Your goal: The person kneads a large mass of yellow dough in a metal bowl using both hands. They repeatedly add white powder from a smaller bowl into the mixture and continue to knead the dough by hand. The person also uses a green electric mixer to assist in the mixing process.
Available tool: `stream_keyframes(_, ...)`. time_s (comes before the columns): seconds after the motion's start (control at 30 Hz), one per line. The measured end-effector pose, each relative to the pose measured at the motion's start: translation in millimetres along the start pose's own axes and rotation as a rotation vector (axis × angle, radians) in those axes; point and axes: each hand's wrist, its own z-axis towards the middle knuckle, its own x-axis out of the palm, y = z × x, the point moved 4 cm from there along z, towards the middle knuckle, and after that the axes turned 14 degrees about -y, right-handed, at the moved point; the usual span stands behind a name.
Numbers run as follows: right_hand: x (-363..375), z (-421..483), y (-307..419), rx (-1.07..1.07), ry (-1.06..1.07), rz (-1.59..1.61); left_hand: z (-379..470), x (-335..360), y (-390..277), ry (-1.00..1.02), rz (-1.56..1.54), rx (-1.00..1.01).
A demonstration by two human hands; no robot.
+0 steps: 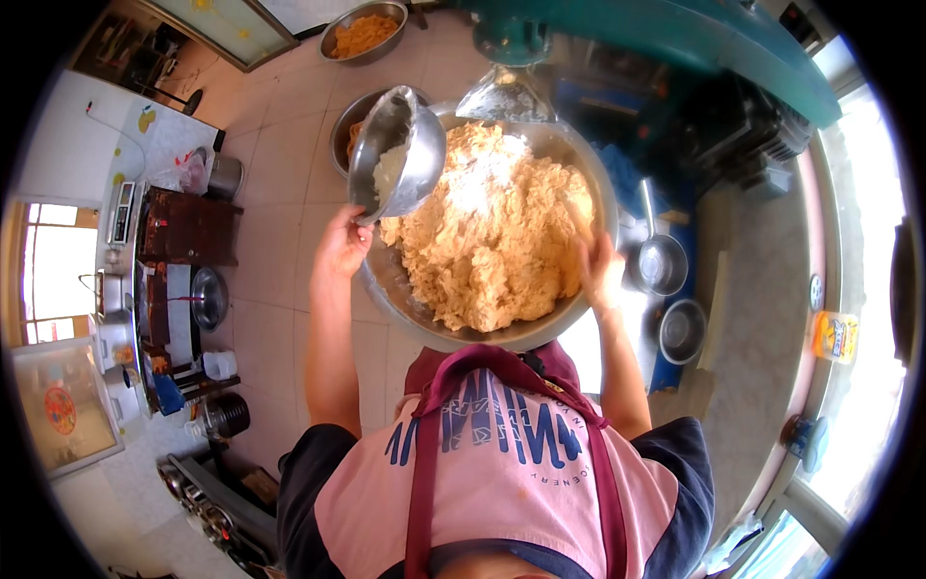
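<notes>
My left hand (341, 242) grips the rim of a metal bowl (427, 155). The bowl is tilted over the left side of a wide metal basin (387, 297) and has white flour (391, 172) inside. A large heap of rough, orange-tinted dough (499, 253) fills much of the basin, with loose white flour (481, 184) on its top. At the basin's right side, my right hand (602, 273) meets the edge of the dough, its fingers blurred and partly lost against it. Whether those fingers hold any dough is unclear.
Beyond the basin stands a green machine (514, 40) with a floury metal chute (506, 98). Metal bowls of orange food (365, 35) sit farther back and left. A metal ladle (660, 262) and a small metal bowl (682, 331) lie to the right.
</notes>
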Motion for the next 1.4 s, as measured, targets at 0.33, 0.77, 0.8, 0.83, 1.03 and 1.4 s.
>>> stream_keyframes(0.33, 24, 42, 41, 0.429, -0.089, 0.37, -48, 34, 10, -0.088, 0.423, 0.448)
stream_keyframes(0.77, 61, 35, 73, 0.479, 0.221, 0.449, -42, 4, -1, -0.217, 0.477, 0.6)
stream_keyframes(0.8, 49, 34, 67, 0.344, 0.161, 0.353, -39, 5, -6, -0.229, 0.509, 0.654)
stream_keyframes(0.83, 41, 30, 60, 0.209, 0.105, 0.259, -35, 3, -10, -0.245, 0.54, 0.709)
stream_keyframes(1.03, 9, 5, 15, 0.031, 0.145, 0.025, -4, -22, -11, -0.293, 0.67, 0.633)
stream_keyframes(1.4, 5, -5, 4, 0.044, 0.093, -0.027, -77, 115, 74, 0.161, 1.542, 1.424)
